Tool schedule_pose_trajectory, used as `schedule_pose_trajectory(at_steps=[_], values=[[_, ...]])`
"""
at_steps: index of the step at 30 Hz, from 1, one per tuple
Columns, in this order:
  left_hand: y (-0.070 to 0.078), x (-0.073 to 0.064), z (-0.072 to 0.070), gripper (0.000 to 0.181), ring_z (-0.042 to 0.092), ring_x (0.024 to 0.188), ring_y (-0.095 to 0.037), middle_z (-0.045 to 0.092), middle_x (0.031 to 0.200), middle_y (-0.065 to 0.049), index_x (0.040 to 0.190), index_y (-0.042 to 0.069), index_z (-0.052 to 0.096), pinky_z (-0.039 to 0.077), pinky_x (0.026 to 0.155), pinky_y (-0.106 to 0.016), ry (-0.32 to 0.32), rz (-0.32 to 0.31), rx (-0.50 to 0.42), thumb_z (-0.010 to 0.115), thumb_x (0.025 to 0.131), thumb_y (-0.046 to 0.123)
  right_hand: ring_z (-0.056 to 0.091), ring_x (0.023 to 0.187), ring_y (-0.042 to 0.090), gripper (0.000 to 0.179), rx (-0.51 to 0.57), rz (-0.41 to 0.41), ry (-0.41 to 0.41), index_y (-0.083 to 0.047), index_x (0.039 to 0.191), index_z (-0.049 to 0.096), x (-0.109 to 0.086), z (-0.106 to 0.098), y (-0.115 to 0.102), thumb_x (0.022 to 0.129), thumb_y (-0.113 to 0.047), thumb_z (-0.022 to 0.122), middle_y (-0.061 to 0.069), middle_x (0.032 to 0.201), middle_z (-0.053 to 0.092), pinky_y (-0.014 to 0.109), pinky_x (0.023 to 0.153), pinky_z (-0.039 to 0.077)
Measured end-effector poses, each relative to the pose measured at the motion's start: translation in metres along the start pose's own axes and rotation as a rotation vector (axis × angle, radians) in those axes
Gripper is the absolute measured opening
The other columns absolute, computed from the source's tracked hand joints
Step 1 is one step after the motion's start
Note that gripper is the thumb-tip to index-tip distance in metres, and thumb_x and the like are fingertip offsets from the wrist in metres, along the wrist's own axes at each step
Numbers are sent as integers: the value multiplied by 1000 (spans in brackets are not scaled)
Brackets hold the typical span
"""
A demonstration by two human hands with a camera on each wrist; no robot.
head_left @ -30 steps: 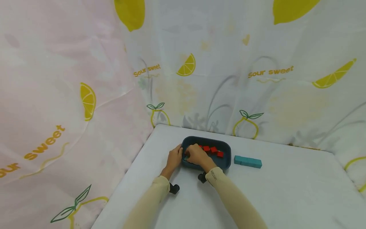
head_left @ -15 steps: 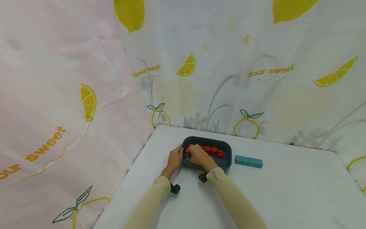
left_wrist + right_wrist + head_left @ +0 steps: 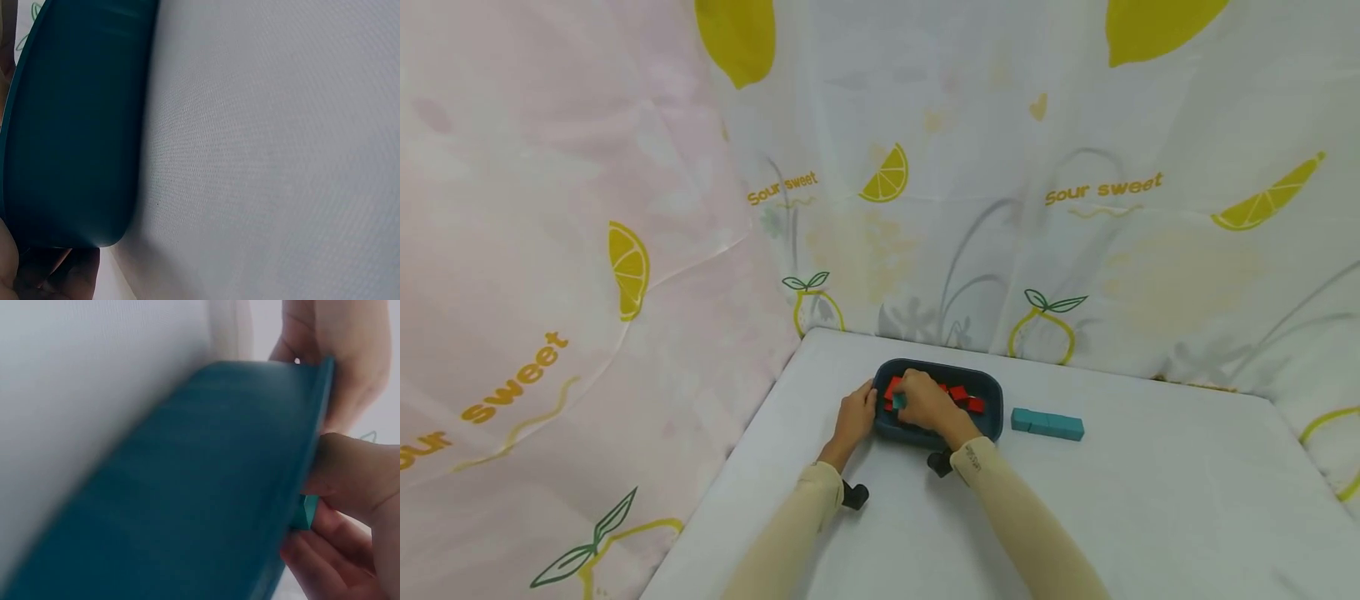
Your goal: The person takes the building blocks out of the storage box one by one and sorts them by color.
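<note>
A dark blue-green plastic box (image 3: 901, 430) with rounded corners stands on the white table. My left hand (image 3: 855, 414) holds its left end; in the left wrist view its dark fingers (image 3: 78, 275) lie against the outside of the end wall (image 3: 72, 144). Over the box's inside, my right hand (image 3: 928, 404) pinches a small teal cube (image 3: 899, 402). The right wrist view shows this cube (image 3: 305, 512) between thumb and fingers, just past the rim. Several red cubes (image 3: 957, 392) lie in the box, some hidden behind the right hand.
Right of the box, several teal cubes form a straight row (image 3: 1047, 423) on the white table (image 3: 1150, 483). A cloth printed with lemons (image 3: 955, 208) hangs behind and at the left. Black wrist devices (image 3: 854, 497) sit at both cuffs.
My right hand has lifted slightly and drawn right inside the box, bringing the teal cube with it. Red cubes at the left end have come into view. The left hand stays on the box.
</note>
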State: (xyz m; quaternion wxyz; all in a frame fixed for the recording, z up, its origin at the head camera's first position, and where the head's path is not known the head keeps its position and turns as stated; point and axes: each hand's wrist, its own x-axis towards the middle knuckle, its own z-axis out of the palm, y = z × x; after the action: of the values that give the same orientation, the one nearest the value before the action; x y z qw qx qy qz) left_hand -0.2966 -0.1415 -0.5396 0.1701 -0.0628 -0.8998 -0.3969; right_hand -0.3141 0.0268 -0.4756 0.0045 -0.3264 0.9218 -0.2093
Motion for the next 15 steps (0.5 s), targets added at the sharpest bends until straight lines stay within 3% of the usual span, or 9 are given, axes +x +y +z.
schedule_pose_trajectory(at_steps=[7, 15], values=[[0, 0, 2, 33, 60, 115, -35, 62, 123, -23, 130, -5, 59, 47, 96, -49, -8, -26, -21, 50, 101, 9, 51, 80, 15, 40, 28, 44, 24, -1, 113, 72, -13, -22, 10, 73, -4, 78, 5, 100, 61, 27, 68, 48], [-4, 1, 2, 34, 58, 118, -35, 61, 125, -23, 130, -7, 57, 46, 99, -48, -15, -31, -41, 50, 101, 8, 51, 82, 18, 38, 11, 47, 40, 2, 112, 71, -30, -47, 28, 75, -3, 75, 9, 100, 62, 31, 70, 48]])
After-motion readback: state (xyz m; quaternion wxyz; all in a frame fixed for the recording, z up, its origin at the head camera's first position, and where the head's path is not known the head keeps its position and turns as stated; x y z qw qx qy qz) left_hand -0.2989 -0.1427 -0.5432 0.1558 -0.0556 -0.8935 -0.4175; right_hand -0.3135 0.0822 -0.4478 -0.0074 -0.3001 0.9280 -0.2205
